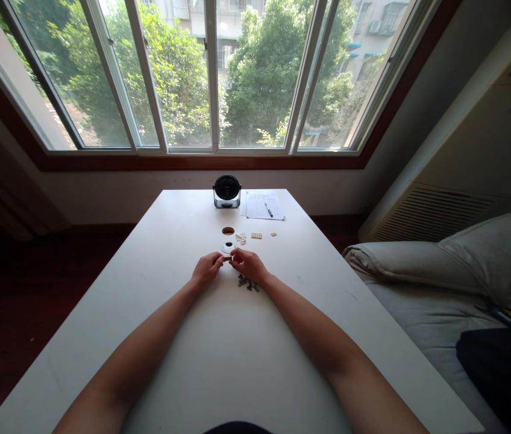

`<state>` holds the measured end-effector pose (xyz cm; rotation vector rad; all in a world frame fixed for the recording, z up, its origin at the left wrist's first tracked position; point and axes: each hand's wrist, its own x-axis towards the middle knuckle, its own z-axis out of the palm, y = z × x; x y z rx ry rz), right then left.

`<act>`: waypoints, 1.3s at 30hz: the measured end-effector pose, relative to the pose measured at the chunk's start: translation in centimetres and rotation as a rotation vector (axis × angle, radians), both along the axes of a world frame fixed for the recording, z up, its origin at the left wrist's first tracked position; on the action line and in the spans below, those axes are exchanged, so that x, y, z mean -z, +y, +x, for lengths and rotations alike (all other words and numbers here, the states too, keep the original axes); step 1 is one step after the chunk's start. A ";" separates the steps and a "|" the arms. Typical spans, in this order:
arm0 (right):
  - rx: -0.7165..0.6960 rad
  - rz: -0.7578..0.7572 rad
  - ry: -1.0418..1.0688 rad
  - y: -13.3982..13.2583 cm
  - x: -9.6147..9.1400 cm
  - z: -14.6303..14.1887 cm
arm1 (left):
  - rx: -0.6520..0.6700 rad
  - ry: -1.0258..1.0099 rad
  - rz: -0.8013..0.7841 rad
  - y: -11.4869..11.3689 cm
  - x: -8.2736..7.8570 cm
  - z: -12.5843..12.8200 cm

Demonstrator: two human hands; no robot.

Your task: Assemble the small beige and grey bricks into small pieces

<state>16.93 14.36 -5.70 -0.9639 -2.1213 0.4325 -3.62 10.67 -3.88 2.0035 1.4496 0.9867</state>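
Observation:
Near the middle of the white table, my left hand and my right hand meet with bent fingers. Between their fingertips is a small brown piece, too small to name, gripped from both sides. Just beyond the fingers lies a white ring-shaped piece with a dark centre. Farther back is a brown round piece. Small beige studded pieces lie beyond my right hand, with a loose beige cluster beside them. Several dark grey pieces sit beside my right wrist.
A small black fan stands at the table's far end. To its right, a pen rests on sheets of paper. A window is in the wall behind. A sofa runs along the right side.

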 end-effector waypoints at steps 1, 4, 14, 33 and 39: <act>-0.002 0.006 0.000 0.0 0.1 0.0 | 0.002 -0.002 0.001 0.0 0.0 0.0; -0.010 0.020 -0.008 0.0 0.1 0.0 | 0.003 0.000 0.001 0.0 0.0 0.1; -0.017 0.029 -0.016 -0.2 -0.2 -0.1 | -0.037 0.004 -0.005 0.0 0.0 0.1; 0.000 0.045 -0.083 -0.2 -0.9 0.1 | -0.015 0.045 0.055 -0.1 0.0 0.2; -0.012 0.002 -0.017 -0.3 -0.7 0.1 | -0.039 0.055 0.037 -0.1 0.0 0.1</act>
